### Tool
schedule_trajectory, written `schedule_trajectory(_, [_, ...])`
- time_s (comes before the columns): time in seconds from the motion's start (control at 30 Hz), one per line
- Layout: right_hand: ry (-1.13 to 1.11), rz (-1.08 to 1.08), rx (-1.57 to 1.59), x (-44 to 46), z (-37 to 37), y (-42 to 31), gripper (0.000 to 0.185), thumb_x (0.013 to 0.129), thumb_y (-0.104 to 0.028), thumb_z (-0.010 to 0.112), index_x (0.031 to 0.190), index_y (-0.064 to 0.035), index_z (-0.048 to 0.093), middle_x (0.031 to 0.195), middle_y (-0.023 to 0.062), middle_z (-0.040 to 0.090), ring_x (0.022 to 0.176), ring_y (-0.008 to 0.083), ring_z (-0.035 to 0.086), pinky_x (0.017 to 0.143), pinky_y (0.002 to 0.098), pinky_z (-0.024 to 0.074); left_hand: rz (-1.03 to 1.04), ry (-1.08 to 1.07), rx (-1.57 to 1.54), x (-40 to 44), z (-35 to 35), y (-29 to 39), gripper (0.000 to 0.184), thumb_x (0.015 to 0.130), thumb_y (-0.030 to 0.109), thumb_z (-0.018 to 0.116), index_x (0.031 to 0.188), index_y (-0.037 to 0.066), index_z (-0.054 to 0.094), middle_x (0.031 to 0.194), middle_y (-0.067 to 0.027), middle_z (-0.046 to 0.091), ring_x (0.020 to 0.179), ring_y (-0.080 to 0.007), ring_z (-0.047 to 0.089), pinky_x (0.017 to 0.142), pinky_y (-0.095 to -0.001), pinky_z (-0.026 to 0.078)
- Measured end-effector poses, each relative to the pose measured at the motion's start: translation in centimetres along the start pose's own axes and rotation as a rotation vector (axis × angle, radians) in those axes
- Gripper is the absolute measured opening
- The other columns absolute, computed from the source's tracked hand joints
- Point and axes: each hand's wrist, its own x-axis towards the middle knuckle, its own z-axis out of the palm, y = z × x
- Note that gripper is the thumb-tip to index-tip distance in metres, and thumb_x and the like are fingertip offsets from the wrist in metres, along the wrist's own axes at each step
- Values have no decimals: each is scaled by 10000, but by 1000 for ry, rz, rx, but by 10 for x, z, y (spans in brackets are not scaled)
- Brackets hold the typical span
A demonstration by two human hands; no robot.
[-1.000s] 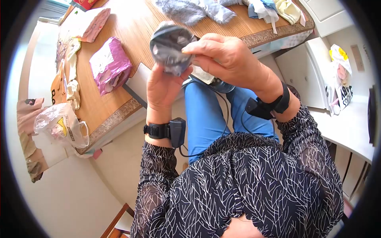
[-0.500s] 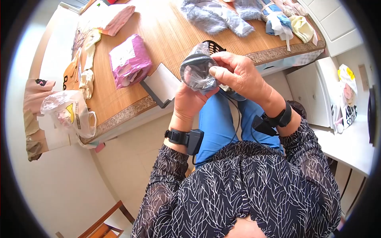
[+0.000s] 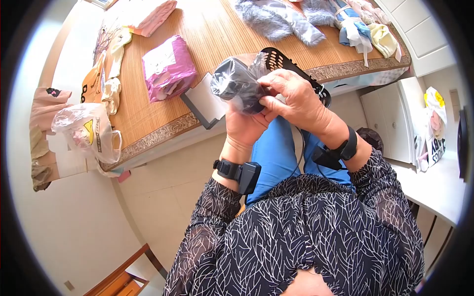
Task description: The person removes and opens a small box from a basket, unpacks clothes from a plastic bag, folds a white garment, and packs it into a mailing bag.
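A dark grey cylindrical thing in a clear plastic bag [image 3: 233, 81] is held over the table edge, its round end tilted up and to the left. What kind of thing it is I cannot make out. My left hand [image 3: 244, 129] cups it from below, fingers wrapped around the lower side. The thumb and fingers of my right hand [image 3: 298, 101] pinch the bag at the right end. Partly hidden behind my right hand, a black perforated plastic piece [image 3: 276, 58] slants from the table edge toward my lap. Close to my left hand, a white panel with a dark grey edge [image 3: 203, 101] juts past the table edge.
On the bamboo-mat table [image 3: 212, 29] lie a purple plastic package [image 3: 173, 69], grey furry clothing [image 3: 271, 22] and folded blue clothing [image 3: 353, 32]. A clear plastic bag [image 3: 86, 130] is at the left corner. A white cabinet [image 3: 390, 121] stands to the right, a wooden chair [image 3: 126, 274] lower left.
The wrapped cylinder has turned in my hands and moved slightly left, so its dark round end shows. More of the black perforated piece is visible behind my right hand.
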Motion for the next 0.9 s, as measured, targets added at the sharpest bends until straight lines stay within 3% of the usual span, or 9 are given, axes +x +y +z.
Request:
schedule_trajectory(0.13, [-68,144,181,6,-5,4,172,794,-79,670,950,-12,643,852,55,586,766,124,585,677,241,484,-100,109,74,-6,-3,-1,557,897,545,403,1234,118,526,1186,-132,593,1035,-300,595,852,-454,491])
schedule_trajectory(0.23, [-55,352,534,5,-1,15,118,833,-90,645,910,0,652,818,29,591,776,84,558,675,220,467,-113,130,139,-7,-11,-2,589,897,571,387,1247,115,520,1167,-143,603,1034,-300,596,840,-435,501])
schedule_trajectory(0.37, [-11,488,624,6,-1,20,119,855,-108,600,883,-4,649,790,16,602,710,74,552,637,244,472,-115,166,152,-3,5,-3,637,914,579,325,1303,91,454,1250,-184,537,1047,-329,589,868,-433,501])
schedule_trajectory(0.5, [21,391,566,9,-6,14,184,850,-153,615,905,21,637,832,26,621,766,74,555,702,249,475,-51,41,140,1,5,0,605,950,523,275,1325,68,413,1266,-199,515,1068,-369,569,895,-455,492])
schedule_trajectory(0.8, [-65,527,753,9,-17,26,238,837,-218,617,948,-8,630,813,6,602,756,78,531,715,222,439,-93,85,195,3,24,-1,572,963,461,319,1325,26,398,1273,-236,492,1092,-400,547,917,-486,479])
schedule_trajectory(0.9, [-3,505,757,7,-13,27,265,848,-252,593,958,-12,626,790,-1,585,729,81,519,702,218,433,-90,156,214,3,34,-6,569,965,447,331,1332,15,384,1270,-236,494,1104,-408,538,903,-486,487])
